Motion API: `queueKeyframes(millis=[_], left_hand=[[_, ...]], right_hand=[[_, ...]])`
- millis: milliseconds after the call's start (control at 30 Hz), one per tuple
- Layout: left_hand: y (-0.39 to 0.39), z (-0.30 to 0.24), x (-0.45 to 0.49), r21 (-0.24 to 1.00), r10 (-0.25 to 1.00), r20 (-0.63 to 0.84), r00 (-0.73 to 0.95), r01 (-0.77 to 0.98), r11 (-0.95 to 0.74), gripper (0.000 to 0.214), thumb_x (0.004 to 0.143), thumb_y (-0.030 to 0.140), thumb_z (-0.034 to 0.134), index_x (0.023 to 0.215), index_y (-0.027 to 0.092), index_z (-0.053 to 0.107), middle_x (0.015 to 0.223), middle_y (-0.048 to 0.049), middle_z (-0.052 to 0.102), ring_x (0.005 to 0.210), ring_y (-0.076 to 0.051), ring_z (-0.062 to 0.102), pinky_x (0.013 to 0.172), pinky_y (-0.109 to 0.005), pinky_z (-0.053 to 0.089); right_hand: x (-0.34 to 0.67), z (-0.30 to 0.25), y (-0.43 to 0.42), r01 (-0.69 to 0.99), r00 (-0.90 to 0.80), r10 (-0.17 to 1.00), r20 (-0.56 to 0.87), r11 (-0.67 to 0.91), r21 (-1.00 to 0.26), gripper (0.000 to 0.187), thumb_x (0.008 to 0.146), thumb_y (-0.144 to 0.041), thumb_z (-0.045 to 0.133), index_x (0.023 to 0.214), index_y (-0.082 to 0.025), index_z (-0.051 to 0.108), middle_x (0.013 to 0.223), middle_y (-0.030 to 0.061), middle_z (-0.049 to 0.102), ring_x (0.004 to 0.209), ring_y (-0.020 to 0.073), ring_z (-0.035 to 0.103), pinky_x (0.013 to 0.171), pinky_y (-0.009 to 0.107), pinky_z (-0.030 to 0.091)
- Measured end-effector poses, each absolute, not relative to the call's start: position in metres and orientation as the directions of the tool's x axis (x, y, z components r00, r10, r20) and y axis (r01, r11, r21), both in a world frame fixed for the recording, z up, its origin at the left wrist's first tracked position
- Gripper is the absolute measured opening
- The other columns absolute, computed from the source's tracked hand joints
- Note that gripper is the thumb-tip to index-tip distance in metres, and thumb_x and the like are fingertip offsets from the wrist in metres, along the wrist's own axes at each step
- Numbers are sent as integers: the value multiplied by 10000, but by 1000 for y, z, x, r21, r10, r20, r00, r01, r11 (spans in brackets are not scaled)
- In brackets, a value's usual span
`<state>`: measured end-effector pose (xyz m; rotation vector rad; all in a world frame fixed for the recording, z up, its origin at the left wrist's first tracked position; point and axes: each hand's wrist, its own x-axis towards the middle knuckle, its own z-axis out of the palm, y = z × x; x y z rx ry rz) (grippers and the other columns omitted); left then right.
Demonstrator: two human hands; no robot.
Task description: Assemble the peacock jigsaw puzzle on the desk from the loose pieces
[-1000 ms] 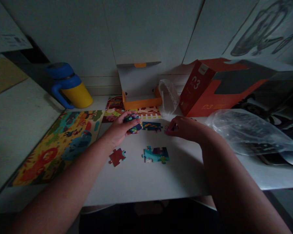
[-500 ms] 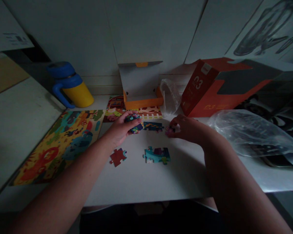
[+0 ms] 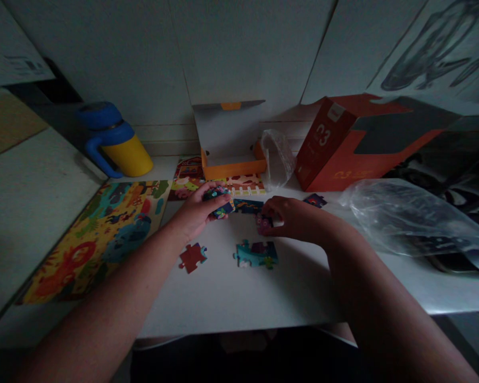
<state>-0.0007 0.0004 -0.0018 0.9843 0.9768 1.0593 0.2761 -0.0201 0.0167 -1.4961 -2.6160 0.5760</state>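
On the white worktop [image 3: 219, 303], the right hand [image 3: 293, 215] has slid left since the earlier view, its fingers [image 3: 272, 208] narrowly pinching a pink-flecked puzzle piece [image 3: 264, 224] beside a dark strip of pieces [image 3: 246, 206]. The left hand [image 3: 199, 215] holds a bunch of pieces [image 3: 219, 202] ready in curled fingers [image 3: 209, 187], and a loose dark piece [image 3: 315, 200] now shows beyond the right hand.

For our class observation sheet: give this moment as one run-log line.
left hand: holding jigsaw pieces | right hand: gripping pink jigsaw piece | nearby: red jigsaw piece
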Motion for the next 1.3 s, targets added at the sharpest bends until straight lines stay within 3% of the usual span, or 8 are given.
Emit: queueKeyframes(millis=[300, 533, 767, 900, 1067, 1300], left_hand=[[1, -3, -2, 956, 967, -134, 217, -229, 183, 546, 694, 342, 958, 1157, 233, 688, 1258, -81, 667, 976, -211, 711, 647, -287, 627], [0, 0, 0, 953, 968, -144, 204, -236, 191, 570, 666, 335, 979, 1149, 228, 696, 1247, -82, 666, 954, -210, 706, 630, -290, 625], [-1, 1, -1, 954, 967, -154, 201, -225, 198, 577, 674, 341, 975, 1169, 235, 697, 1266, -90, 661, 946, -209, 704, 642, -295, 631], [-1, 2, 0, 953, 967, -153, 206, -228, 199, 585, 670, 333, 977, 1167, 226, 690, 1288, -98, 654, 977, -216, 697, 638, -289, 637], [-2, 3, 1, 953, 969, -160, 189, -227, 202, 631, 657, 363, 983, 1187, 223, 671, 1248, -91, 661, 946, -210, 700, 613, -293, 638], [-2, 4, 2, 954, 973, -161, 165, -225, 196, 656, 624, 379, 992, 1176, 226, 674, 1221, -86, 667, 913, -205, 702, 585, -280, 624]], right_hand=[[268, 21, -25, 799, -550, 831, -84, 495, -342, 419, 869, -452, 785, 1194, -213, 671, 1243, 130, 718, 1058, 288, 698, 921, 368, 529], [271, 19, -26, 801, -544, 827, -145, 460, -383, 441, 851, -477, 801, 1205, -236, 696, 1222, 116, 739, 1037, 290, 705, 902, 373, 536], [281, 32, -24, 834, -461, 885, -70, 404, -375, 349, 928, -516, 727, 1146, -243, 737, 1050, 71, 762, 857, 223, 694, 755, 322, 497], [274, 40, -31, 769, -566, 802, -189, 432, -470, 251, 866, -462, 799, 1044, -287, 764, 983, 14, 771, 829, 195, 688, 719, 293, 470], [261, 45, -43, 726, -654, 690, -310, 460, -511, 358, 752, -439, 891, 1026, -266, 739, 959, -1, 760, 820, 192, 675, 683, 279, 431], [246, 46, -54, 766, -619, 678, -396, 411, -494, 419, 725, -366, 918, 1088, -266, 735, 967, 8, 775, 842, 216, 694, 670, 288, 414]])
